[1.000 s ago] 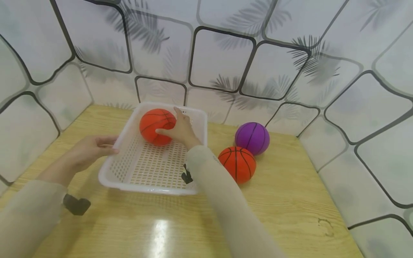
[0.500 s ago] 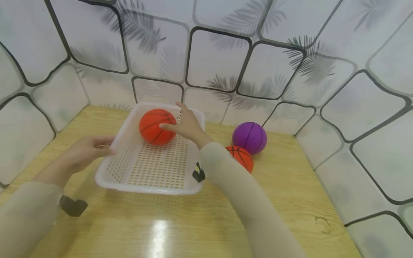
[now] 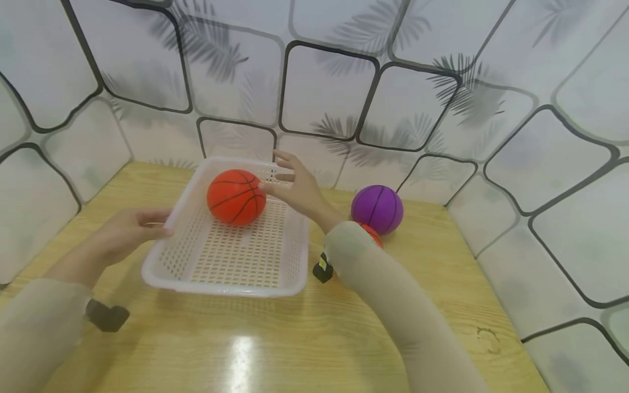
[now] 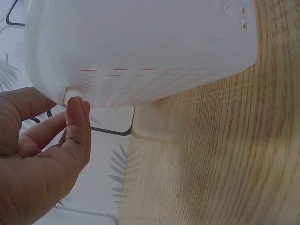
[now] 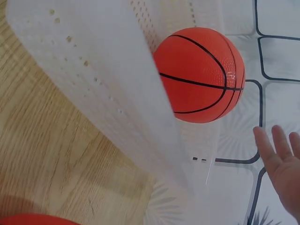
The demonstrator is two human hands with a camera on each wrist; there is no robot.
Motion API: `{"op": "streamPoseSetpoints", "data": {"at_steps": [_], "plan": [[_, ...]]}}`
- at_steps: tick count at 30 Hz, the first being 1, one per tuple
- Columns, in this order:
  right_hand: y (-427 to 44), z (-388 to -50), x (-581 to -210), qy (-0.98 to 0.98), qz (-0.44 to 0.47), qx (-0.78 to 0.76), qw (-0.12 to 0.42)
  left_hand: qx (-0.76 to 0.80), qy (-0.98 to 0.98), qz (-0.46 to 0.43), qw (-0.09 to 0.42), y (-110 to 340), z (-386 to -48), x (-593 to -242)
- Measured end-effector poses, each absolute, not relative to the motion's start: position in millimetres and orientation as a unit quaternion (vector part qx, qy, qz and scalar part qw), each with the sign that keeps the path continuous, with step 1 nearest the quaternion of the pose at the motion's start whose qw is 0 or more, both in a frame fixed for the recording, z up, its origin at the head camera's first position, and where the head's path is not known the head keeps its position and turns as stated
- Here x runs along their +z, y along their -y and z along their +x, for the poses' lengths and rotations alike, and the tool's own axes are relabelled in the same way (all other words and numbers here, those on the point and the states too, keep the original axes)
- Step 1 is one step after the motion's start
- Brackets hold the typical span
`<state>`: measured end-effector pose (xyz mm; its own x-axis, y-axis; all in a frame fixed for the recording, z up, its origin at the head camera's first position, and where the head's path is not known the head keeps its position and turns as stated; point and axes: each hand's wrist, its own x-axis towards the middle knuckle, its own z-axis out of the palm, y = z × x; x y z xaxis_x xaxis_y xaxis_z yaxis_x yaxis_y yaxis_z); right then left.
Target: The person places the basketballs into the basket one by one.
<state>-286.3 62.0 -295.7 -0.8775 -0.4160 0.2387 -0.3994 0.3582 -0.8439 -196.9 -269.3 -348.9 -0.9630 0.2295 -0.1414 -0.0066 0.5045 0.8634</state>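
An orange-red toy basketball (image 3: 237, 197) lies inside a white perforated plastic basket (image 3: 223, 288), toward its back left. My left hand (image 3: 129, 233) holds the basket's left rim; in the left wrist view, thumb and fingers (image 4: 77, 122) meet at the basket's edge. Over the basket's back right corner is my right hand (image 3: 302, 188), its fingers spread and holding nothing. The right wrist view shows a gap between that hand and the ball (image 5: 204, 77). A second orange-red basketball (image 3: 371, 234) is mostly hidden behind my right forearm.
A purple ball (image 3: 377, 209) sits on the wooden table (image 3: 417, 284) to the right of the basket, beside the half-hidden ball. Patterned wall covering (image 3: 329, 87) closes off the back and both sides.
My right hand has let go of the basketball in the basket and drawn back to the right, its fingers opening. The left hand stays at the basket's rim.
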Motion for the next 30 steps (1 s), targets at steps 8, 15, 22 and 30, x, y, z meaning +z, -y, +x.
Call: {"op": "streamPoseSetpoints", "data": {"at_steps": [8,15,22,30], "plan": [[-83.4,-282.7,-295.1,-0.793,-0.297,-0.531,-0.018,0.477,-0.868,0.068,0.116,269.8,-197.3,-349.2],[-109.7,-284.3,-292.5,-0.795,-0.294,-0.529,-0.040,0.485,-0.864,0.073,0.110,269.7,-196.7,-349.9],[-144.0,-293.1,-295.0,-0.802,-0.266,-0.533,-0.051,0.493,-0.859,0.073,0.114,271.0,-198.4,-352.2],[-184.6,-301.8,-298.1,-0.814,-0.237,-0.523,-0.083,0.485,-0.865,0.074,0.107,270.8,-198.5,-352.1]]}}
